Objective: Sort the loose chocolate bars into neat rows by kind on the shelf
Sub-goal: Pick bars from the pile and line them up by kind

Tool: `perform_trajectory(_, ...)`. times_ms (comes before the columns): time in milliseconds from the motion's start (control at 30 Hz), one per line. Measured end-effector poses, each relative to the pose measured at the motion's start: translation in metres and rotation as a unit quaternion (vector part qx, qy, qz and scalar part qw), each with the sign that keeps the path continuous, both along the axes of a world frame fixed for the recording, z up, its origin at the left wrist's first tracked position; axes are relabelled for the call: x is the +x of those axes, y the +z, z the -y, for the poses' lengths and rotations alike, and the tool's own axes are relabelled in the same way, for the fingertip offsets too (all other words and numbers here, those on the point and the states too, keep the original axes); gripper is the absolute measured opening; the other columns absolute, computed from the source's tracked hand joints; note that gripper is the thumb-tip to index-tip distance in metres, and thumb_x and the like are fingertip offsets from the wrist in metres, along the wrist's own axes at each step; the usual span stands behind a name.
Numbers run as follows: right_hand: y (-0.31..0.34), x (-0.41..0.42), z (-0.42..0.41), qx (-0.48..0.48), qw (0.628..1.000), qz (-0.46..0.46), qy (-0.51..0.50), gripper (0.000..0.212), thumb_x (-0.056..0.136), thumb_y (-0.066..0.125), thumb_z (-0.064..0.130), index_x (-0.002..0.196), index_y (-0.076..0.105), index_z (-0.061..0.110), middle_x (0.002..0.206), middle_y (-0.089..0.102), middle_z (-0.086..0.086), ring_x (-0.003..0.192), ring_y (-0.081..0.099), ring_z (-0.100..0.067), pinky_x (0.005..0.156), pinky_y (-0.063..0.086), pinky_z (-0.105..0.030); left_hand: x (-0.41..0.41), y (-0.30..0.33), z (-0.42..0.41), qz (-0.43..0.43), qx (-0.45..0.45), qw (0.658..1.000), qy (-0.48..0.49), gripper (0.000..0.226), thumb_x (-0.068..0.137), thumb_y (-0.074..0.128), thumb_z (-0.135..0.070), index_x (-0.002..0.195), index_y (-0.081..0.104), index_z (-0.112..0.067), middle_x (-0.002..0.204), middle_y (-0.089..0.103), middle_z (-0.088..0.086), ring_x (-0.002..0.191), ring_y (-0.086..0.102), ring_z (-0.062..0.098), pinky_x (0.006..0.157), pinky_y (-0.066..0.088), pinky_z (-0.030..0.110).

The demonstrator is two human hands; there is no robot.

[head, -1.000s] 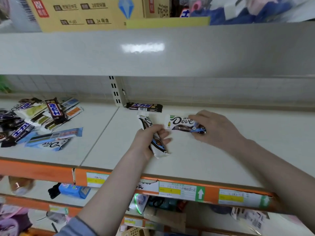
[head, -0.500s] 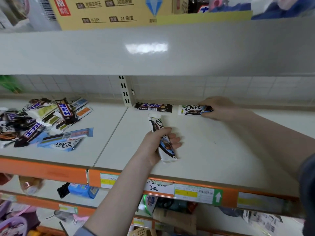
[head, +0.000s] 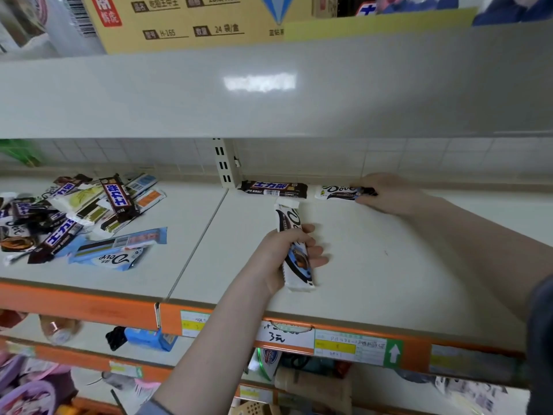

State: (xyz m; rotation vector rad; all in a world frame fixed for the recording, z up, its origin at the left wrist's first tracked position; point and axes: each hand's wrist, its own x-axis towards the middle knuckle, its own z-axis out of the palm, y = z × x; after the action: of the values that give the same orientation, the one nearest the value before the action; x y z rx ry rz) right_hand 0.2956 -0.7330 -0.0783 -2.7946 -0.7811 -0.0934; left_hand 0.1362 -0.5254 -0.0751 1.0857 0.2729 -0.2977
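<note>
My left hand (head: pixel 281 253) grips a white Dove bar (head: pixel 294 250) that points away from me over the middle of the white shelf (head: pixel 374 265). My right hand (head: pixel 386 193) pinches the right end of a second white Dove bar (head: pixel 335 193), which lies flat at the shelf's back wall. Just left of it a dark brown Snickers bar (head: pixel 273 189) lies along the same wall. A loose pile of mixed bars (head: pixel 74 214) covers the left shelf section, with a light blue Dove bar (head: pixel 116 256) at its front.
A slotted upright post (head: pixel 224 163) divides the two shelf sections at the back. The upper shelf (head: pixel 269 91) hangs low overhead with a cardboard box (head: pixel 191 22) on it. Orange front rail (head: pixel 344 342) carries price labels. Lower shelves hold other goods.
My right hand carried its Dove bar from the shelf's middle to the back wall, beside the Snickers bar. My left hand kept its Dove bar in about the same place.
</note>
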Motion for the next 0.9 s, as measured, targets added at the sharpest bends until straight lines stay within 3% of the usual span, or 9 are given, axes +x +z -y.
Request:
perform_trajectory(200, 0.008, -0.02, -0.006, 0.116, 0.992, -0.021, -0.043, 0.031, 0.087, 0.057, 0.027, 0.117, 0.06, 0.019, 0.111, 0.062, -0.002, 0.106, 0.056, -0.023, 0.09, 0.043, -0.034, 0.002, 0.001, -0.005, 0.002, 0.076, 0.994, -0.081, 0.025, 0.082, 0.046, 0.004, 0.099, 0.064, -0.001, 0.059, 0.055, 0.009, 0.049, 0.057, 0.015, 0.057, 0.058, 0.031)
perform_trajectory(333, 0.028, -0.05, -0.021, 0.258, 0.957, -0.127, -0.021, 0.018, 0.084, 0.063, 0.023, 0.101, 0.068, 0.02, 0.091, 0.068, 0.002, 0.087, 0.063, -0.014, 0.078, 0.049, -0.03, 0.004, 0.007, -0.008, 0.01, 0.131, 0.977, -0.17, 0.034, 0.064, 0.053, -0.003, 0.095, 0.068, -0.005, 0.056, 0.06, 0.007, 0.05, 0.058, 0.017, 0.049, 0.052, 0.027)
perform_trajectory(467, 0.04, -0.077, -0.031, 0.316, 0.924, -0.212, 0.042, 0.022, 0.081, 0.067, 0.011, 0.102, 0.068, 0.014, 0.078, 0.066, 0.008, 0.062, 0.06, 0.003, 0.065, 0.047, -0.009, 0.004, 0.013, -0.005, 0.031, 0.189, 0.958, -0.214, 0.024, 0.082, 0.054, 0.005, 0.102, 0.065, -0.004, 0.061, 0.067, -0.001, 0.055, 0.061, 0.015, 0.053, 0.054, 0.027)
perform_trajectory(600, 0.037, -0.09, -0.03, 0.347, 0.919, -0.181, 0.049, 0.024, 0.079, 0.068, 0.011, 0.093, 0.066, 0.03, 0.073, 0.065, 0.002, 0.062, 0.057, -0.006, 0.066, 0.045, -0.015, 0.008, 0.013, 0.002, 0.063, 0.185, 0.971, -0.139, 0.019, 0.084, 0.057, 0.0, 0.098, 0.068, -0.009, 0.068, 0.067, 0.003, 0.063, 0.063, 0.015, 0.059, 0.053, 0.021)
perform_trajectory(733, 0.027, -0.096, -0.021, 0.368, 0.919, -0.145, 0.008, 0.027, 0.082, 0.065, 0.009, 0.108, 0.065, 0.014, 0.074, 0.062, -0.003, 0.069, 0.052, -0.013, 0.068, 0.04, -0.017, 0.014, 0.009, 0.009, 0.091, 0.095, 0.991, -0.007, 0.017, 0.084, 0.058, -0.001, 0.096, 0.068, -0.009, 0.071, 0.071, 0.0, 0.071, 0.065, 0.014, 0.065, 0.054, 0.021)
perform_trajectory(833, 0.017, -0.105, -0.018, 0.357, 0.921, -0.156, -0.008, 0.022, 0.081, 0.066, 0.013, 0.103, 0.065, 0.018, 0.077, 0.062, 0.003, 0.071, 0.053, -0.01, 0.065, 0.04, -0.016, 0.016, 0.009, 0.015, 0.1, 0.014, 0.994, 0.038, 0.021, 0.084, 0.058, 0.0, 0.099, 0.069, -0.01, 0.088, 0.073, 0.008, 0.081, 0.068, 0.022, 0.081, 0.054, 0.034)
perform_trajectory(900, 0.011, -0.112, -0.021, 0.369, 0.909, -0.193, -0.009, 0.023, 0.079, 0.069, 0.013, 0.101, 0.064, 0.019, 0.075, 0.064, 0.006, 0.07, 0.056, -0.007, 0.061, 0.041, -0.012, 0.016, 0.009, 0.021, 0.116, -0.015, 0.992, 0.057, 0.021, 0.086, 0.056, 0.0, 0.099, 0.067, -0.011, 0.086, 0.073, 0.007, 0.077, 0.069, 0.02, 0.075, 0.056, 0.031)
